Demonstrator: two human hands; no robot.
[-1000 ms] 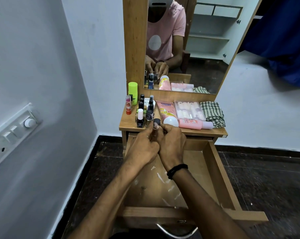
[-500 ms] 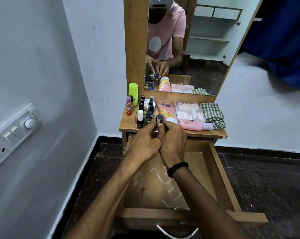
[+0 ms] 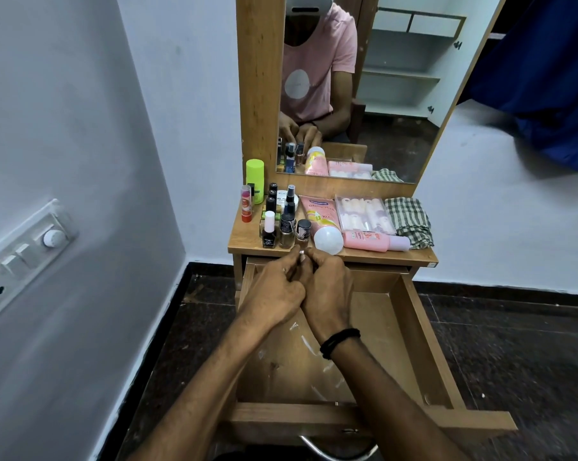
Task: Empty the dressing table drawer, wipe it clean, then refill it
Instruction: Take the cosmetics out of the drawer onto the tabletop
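**Small item held over an emptied drawer, bottles crowded close by**

Both hands meet just in front of the worktop edge, above the back of the open drawer. The left hand and right hand have their fingers curled, and their fingertips pinch together round a small pale item. It is too small to say what it is.

The main risk is that the item slips from so fine a grip. It would fall into the drawer or down behind it. The knuckles also sit just beside a dark-capped bottle and the upright nail polish bottles. A careless lift could topple the whole row, since they stand packed together.

The drawer is pulled well out under the worktop. It looks empty of toiletries, with only what seems a clear, shiny sheet on its floor. Its contents appear to be on the worktop:

- a green roll-on
- a pink tube
- a clear box of nails
- a pink bottle lying on its side
- a folded checked cloth at the right end, ready for wiping
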